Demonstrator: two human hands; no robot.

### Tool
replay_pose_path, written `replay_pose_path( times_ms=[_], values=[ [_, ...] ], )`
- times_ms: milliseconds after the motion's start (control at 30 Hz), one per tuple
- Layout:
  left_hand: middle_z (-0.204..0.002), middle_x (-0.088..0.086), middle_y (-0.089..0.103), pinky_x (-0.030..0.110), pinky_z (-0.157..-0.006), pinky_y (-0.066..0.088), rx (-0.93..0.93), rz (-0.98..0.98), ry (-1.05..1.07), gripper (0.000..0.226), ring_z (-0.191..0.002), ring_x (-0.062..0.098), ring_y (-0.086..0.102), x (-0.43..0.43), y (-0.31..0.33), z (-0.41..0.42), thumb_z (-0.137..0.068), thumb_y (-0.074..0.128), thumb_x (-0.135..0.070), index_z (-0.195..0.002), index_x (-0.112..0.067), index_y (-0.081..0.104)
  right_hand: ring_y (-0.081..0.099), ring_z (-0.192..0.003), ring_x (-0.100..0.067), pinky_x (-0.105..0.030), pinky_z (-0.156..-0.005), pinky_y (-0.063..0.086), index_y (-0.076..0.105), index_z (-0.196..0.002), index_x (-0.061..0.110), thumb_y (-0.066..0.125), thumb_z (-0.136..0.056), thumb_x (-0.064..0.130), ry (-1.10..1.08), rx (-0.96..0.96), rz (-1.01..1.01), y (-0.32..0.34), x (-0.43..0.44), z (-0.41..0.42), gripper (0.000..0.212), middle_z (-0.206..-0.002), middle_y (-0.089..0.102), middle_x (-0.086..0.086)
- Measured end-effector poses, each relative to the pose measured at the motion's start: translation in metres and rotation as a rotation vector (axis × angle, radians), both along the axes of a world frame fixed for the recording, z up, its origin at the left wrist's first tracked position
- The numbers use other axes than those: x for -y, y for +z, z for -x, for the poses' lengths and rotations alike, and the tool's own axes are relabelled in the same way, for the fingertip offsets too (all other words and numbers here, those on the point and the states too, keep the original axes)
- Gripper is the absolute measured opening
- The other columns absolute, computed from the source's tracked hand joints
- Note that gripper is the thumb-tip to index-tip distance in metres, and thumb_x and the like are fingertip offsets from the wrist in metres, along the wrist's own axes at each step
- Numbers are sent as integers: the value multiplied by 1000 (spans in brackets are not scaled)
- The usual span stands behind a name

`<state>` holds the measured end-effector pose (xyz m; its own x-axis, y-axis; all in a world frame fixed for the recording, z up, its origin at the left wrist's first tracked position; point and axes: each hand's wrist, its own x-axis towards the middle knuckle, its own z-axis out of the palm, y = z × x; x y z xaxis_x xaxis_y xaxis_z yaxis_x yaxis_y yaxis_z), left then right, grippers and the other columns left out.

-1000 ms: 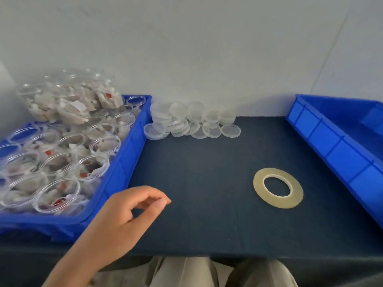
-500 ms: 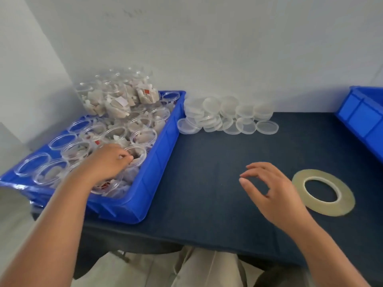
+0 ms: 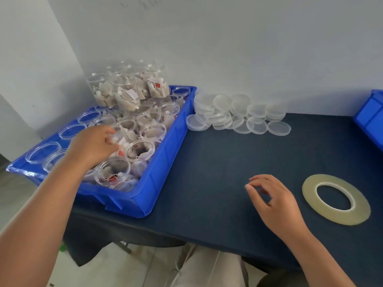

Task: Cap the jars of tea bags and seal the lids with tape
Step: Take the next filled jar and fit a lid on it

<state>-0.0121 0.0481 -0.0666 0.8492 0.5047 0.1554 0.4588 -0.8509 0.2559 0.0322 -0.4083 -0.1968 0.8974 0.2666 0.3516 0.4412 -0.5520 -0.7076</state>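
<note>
A navy-clothed table (image 3: 217, 172) meets a white wall (image 3: 248, 48). Inside the blue bin (image 3: 165, 160), the left hand (image 3: 93, 146) curls round one open jar of tea bags (image 3: 120, 139). Right of the bin, the right hand (image 3: 275, 201) hovers loosely curled, empty. Lift straight up, clear of neighbours; lids (image 3: 234, 114) lie just beyond the bin's right wall.
</note>
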Motion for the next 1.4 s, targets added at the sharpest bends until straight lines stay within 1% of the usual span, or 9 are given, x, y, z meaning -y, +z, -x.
replay_pose_path(
  times_ms=[200, 367, 467, 600, 733, 900, 1067, 1233, 1400],
  values=[
    [-97, -13, 55, 42, -87, 46, 428, -212, -232, 13, -94, 29, 61, 6, 54, 23, -92, 78, -28, -103, -33, 73, 63, -106, 2, -32, -74, 62, 70, -98, 37, 53, -97, 53, -9, 46, -4, 5, -4, 11, 23, -112, 60, 33],
    [-155, -25, 27, 56, -122, 32, 477, -132, -516, 9, -155, 28, 29, 68, 97, 33, -95, 66, -58, -99, -52, 60, 63, -120, -3, -19, -92, 54, 69, -112, 40, 63, -97, 55, 111, 29, -127, 44, -20, 30, 22, -122, 63, 29],
    [-165, -21, 26, 47, -116, 35, 327, -7, -687, 13, -150, 11, 33, 128, 85, 27, -91, 58, -58, -100, -50, 62, 52, -134, 6, -9, -103, 45, 45, -142, 55, 68, -84, 73, 239, -151, -186, 64, -32, 42, 65, -144, 49, 36],
    [-161, -26, 33, 33, -108, 41, 231, 101, -797, 5, -135, 0, 48, 196, 20, 9, -95, 59, -51, -98, -47, 61, 51, -138, 2, -18, -112, 45, 20, -164, 40, 81, -81, 65, 268, -232, -282, 64, -40, 33, 106, -147, 47, 31],
    [-155, -31, 37, 19, -107, 36, 366, 307, -752, 8, -146, -1, 39, 241, -49, -9, -89, 73, -42, -89, -39, 65, 64, -120, -5, -33, -100, 58, 49, -147, 38, 83, -87, 50, 67, -230, -231, 46, -24, 9, 71, -132, 61, 18],
    [-136, -8, 58, 22, -97, 47, 637, 478, -642, 38, -130, 10, 58, 264, -96, -31, -77, 80, -50, -69, -24, 54, 65, -115, 5, -31, -100, 57, 62, -123, 47, 76, -80, 73, 319, -385, 244, 44, 15, -56, 52, -123, 68, 26],
    [-152, 4, 50, 16, -109, 39, 820, 654, -618, 52, -140, 16, 52, 270, -123, -39, -75, 81, -37, -118, -16, 58, 53, -132, -6, -37, -116, 45, 71, -126, 37, 73, -97, 42, 86, -191, 354, 48, 16, -176, 29, -142, 58, 16],
    [-160, -12, 47, 17, -109, 45, 686, 915, -622, 110, -142, 17, 55, 273, -143, -44, -64, 91, -35, -160, -30, 37, 0, -164, -39, -50, -130, 13, 53, -154, 26, 49, -109, 47, -85, -138, 773, 14, -23, -263, 50, -177, 14, -8],
    [-150, -9, 57, 15, -103, 48, 596, 954, -623, 117, -140, 20, 57, 272, -150, -51, -59, 98, -45, -156, -49, 33, 40, -149, -38, -48, -121, 32, 63, -133, 13, 59, -104, 43, -103, -32, 689, -7, -19, -272, 42, -140, 61, -7]
  ],
)
